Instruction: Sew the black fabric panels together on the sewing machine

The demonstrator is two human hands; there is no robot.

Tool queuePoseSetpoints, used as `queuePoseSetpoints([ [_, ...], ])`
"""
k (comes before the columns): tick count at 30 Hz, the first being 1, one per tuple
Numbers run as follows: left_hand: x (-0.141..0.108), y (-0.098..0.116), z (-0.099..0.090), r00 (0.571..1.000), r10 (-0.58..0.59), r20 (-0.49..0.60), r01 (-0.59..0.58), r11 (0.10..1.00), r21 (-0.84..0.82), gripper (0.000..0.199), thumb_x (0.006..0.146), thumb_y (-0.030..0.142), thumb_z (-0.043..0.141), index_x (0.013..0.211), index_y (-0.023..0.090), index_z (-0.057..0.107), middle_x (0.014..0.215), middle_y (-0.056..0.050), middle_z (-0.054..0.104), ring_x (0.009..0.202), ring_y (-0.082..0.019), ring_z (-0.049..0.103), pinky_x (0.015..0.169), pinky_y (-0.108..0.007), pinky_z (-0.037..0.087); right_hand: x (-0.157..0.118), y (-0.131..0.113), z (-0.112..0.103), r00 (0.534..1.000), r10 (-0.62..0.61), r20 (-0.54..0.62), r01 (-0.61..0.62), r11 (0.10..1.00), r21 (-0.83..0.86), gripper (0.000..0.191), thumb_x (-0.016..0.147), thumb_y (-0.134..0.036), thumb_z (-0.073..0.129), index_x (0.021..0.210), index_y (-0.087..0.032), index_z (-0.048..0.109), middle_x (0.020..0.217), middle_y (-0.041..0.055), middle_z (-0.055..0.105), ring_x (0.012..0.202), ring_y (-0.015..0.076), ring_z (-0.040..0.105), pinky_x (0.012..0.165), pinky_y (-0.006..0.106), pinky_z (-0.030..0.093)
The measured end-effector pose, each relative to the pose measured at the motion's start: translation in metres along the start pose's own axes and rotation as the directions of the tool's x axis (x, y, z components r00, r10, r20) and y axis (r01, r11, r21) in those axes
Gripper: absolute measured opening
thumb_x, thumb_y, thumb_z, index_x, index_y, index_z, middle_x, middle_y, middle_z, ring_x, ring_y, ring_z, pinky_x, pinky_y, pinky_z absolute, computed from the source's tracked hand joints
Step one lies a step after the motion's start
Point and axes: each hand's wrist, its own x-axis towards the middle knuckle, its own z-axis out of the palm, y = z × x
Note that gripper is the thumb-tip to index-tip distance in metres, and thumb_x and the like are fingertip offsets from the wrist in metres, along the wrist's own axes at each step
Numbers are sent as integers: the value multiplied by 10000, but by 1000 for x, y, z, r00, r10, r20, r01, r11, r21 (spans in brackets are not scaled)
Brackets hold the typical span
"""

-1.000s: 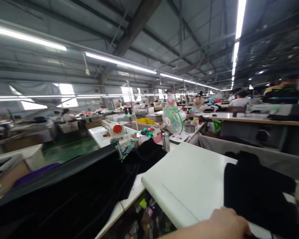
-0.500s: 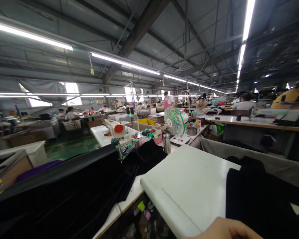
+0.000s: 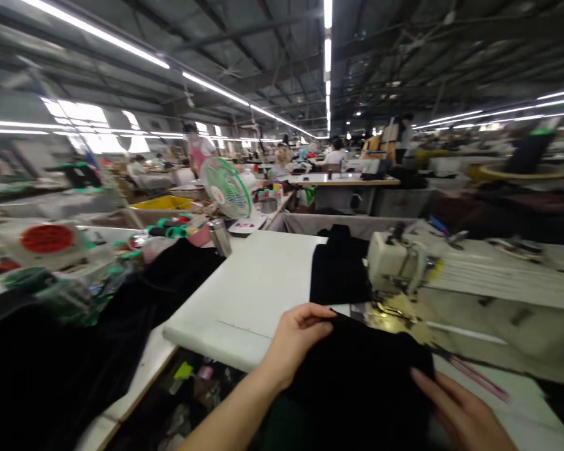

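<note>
My left hand (image 3: 297, 341) pinches the upper left corner of a black fabric piece (image 3: 361, 376) between thumb and fingers. At that piece's right edge is my right hand (image 3: 470, 407), its fingers closed on the cloth; the lower part of this hand is cut off by the frame. The fabric hangs over the near edge of the white sewing table (image 3: 244, 282). Just beyond it, another black fabric piece (image 3: 341, 269) lies on the tabletop, left of the sewing machine head (image 3: 390, 263). Pink-handled tweezers (image 3: 482, 376) rest right of my hands.
A green fan (image 3: 226, 188) and a steel flask (image 3: 219, 237) stand behind the table. Black cloth (image 3: 178, 269) and thread spools (image 3: 169, 228) lie to the left, near another sewing machine (image 3: 42, 244). A person in a pink apron (image 3: 198, 150) stands farther back.
The view has swung right, bringing the sewing machine into sight. Earlier only part of one hand showed at the bottom edge; now both hands hold a black fabric piece.
</note>
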Motion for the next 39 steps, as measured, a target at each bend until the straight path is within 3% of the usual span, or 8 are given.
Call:
queuePoseSetpoints([
  [4, 12, 18, -3, 981, 177, 78, -192, 846, 497, 127, 697, 196, 653, 764, 196, 760, 833, -33, 751, 818, -193, 661, 772, -290, 504, -5, -8, -10, 970, 62, -234, -27, 988, 152, 435, 718, -536, 774, 1006, -210, 766, 1084, 64, 746, 1089, 333, 656, 952, 408, 530],
  [6, 16, 24, -1, 974, 185, 129, -225, 809, 543, 127, 704, 202, 633, 760, 196, 747, 778, -24, 732, 791, -190, 662, 766, -294, 512, -3, -15, -13, 950, 9, -311, 39, 988, 148, 439, 700, -491, 806, 1036, -212, 759, 1110, 57, 738, 1118, 315, 639, 1006, 398, 488],
  [10, 23, 30, 6, 979, 51, 195, -115, 938, 327, 197, 712, 322, 715, 838, 171, 732, 746, -15, 699, 730, -170, 654, 736, -288, 532, -2, -29, -17, 944, -52, -326, 106, 983, 150, 417, 796, -541, 722, 1020, -191, 752, 959, 43, 745, 968, 273, 672, 882, 335, 524],
  [13, 28, 29, 8, 982, 88, 168, -128, 961, 246, 259, 677, 416, 782, 754, 172, 741, 856, -30, 699, 758, -166, 643, 740, -272, 543, 1, -35, -18, 872, -130, -473, 152, 988, 8, 462, 811, -619, 664, 848, -167, 751, 840, 42, 724, 850, 253, 653, 766, 301, 518],
  [18, 34, 30, 8, 990, 120, 73, -136, 944, 300, 262, 668, 429, 794, 765, 186, 776, 969, -28, 703, 475, -58, 461, 438, -220, 413, 11, -33, -29, 881, -170, -443, 219, 974, 63, 394, 763, -582, 728, 803, -192, 771, 1004, 83, 737, 1077, 299, 618, 982, 387, 459],
  [25, 34, 39, 10, 977, 118, 179, -142, 981, 129, 233, 646, 351, 836, 810, 191, 793, 883, -46, 722, 866, -190, 631, 821, -285, 529, 18, -32, -40, 893, -26, -448, 198, 919, 341, 394, 555, -434, 904, 856, -200, 802, 1129, 88, 729, 1215, 320, 573, 1072, 426, 412],
  [31, 29, 44, 16, 981, 145, 128, -152, 987, 44, 276, 636, 399, 852, 746, 160, 770, 838, -48, 698, 818, -181, 628, 774, -292, 555, 17, -29, -41, 870, 70, -488, 132, 921, 368, 536, 605, -571, 844, 975, -186, 801, 1155, 104, 728, 1205, 339, 593, 856, 344, 571],
  [39, 25, 47, 22, 986, 165, 20, -165, 986, 0, 248, 574, 307, 868, 729, 154, 750, 689, -9, 691, 619, -107, 599, 604, -209, 496, 21, -26, -40, 821, 11, -570, 150, 960, 235, 476, 584, -517, 871, 928, -194, 805, 1139, 85, 739, 1031, 304, 674, 620, 235, 572],
])
